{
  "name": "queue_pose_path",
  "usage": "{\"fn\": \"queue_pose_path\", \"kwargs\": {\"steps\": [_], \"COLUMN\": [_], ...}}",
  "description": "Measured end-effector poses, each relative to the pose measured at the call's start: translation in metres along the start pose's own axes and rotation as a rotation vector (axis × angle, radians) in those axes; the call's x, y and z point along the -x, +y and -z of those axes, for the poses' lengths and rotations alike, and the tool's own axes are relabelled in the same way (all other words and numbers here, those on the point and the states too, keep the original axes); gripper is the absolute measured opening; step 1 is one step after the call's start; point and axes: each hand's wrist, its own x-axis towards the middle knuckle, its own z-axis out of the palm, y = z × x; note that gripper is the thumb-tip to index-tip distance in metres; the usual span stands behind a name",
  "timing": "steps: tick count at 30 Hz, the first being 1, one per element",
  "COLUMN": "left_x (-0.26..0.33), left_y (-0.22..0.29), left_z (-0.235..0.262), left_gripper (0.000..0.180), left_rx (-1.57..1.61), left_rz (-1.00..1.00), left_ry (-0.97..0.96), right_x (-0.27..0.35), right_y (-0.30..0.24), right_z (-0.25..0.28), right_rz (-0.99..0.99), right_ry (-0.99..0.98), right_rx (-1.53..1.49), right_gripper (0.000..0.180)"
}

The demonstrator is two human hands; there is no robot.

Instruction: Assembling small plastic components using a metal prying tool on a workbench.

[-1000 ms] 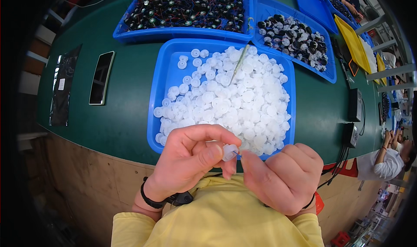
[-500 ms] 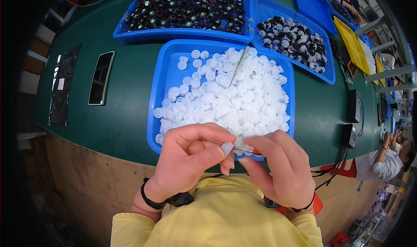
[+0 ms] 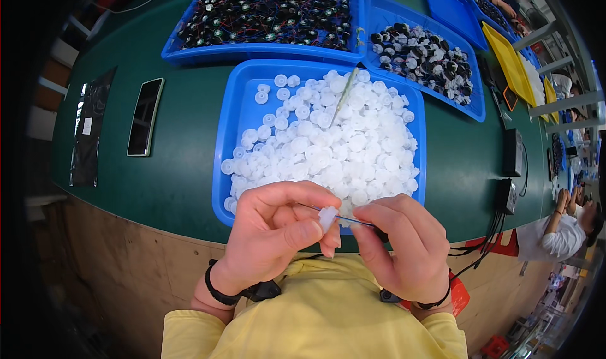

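On my remote feed, I see phone, dark-screened, lying on green table. Black plastic bag farther left (white label on it). Right side: two black boxes, dark cables, yellow tray. Orange-edged object, possibly frame, too small for me. Co-worker, white top, near rim.
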Motion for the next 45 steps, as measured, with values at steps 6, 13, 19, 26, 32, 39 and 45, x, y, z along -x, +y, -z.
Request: {"fn": "queue_pose_path", "kwargs": {"steps": [6, 13, 19, 26, 32, 39, 45], "left_x": [-0.001, 0.0, 0.0, -0.002, -0.004, -0.007, -0.009], "left_y": [-0.001, -0.001, 0.001, -0.004, -0.002, -0.002, -0.006], "left_z": [0.002, -0.001, 0.006, 0.005, 0.0, -0.009, -0.021], "left_gripper": [0.028, 0.025, 0.023, 0.024, 0.028, 0.033, 0.033], "left_rx": [0.007, -0.034, 0.071, 0.103, -0.006, -0.922, -1.495], "left_rz": [0.071, 0.088, 0.127, 0.105, 0.093, -0.503, -0.812], "left_ry": [-0.01, 0.038, 0.043, -0.014, 0.048, 0.051, 0.026], "right_x": [0.0, -0.003, -0.006, -0.001, 0.0, -0.004, 0.002], "right_y": [0.004, 0.002, -0.006, 0.0, 0.003, 0.008, 0.017], "right_z": [-0.003, -0.007, -0.007, -0.005, -0.008, 0.008, -0.014], "right_rz": [0.114, 0.139, -0.011, 0.064, 0.023, -0.158, 0.036], "right_ry": [0.04, 0.028, 0.06, 0.086, 0.019, -0.027, 0.137], "right_rx": [0.021, 0.116, 0.017, -0.012, -0.063, -0.321, -0.116], "right_gripper": [0.021, 0.02, 0.024, 0.023, 0.028, 0.04, 0.022]}}
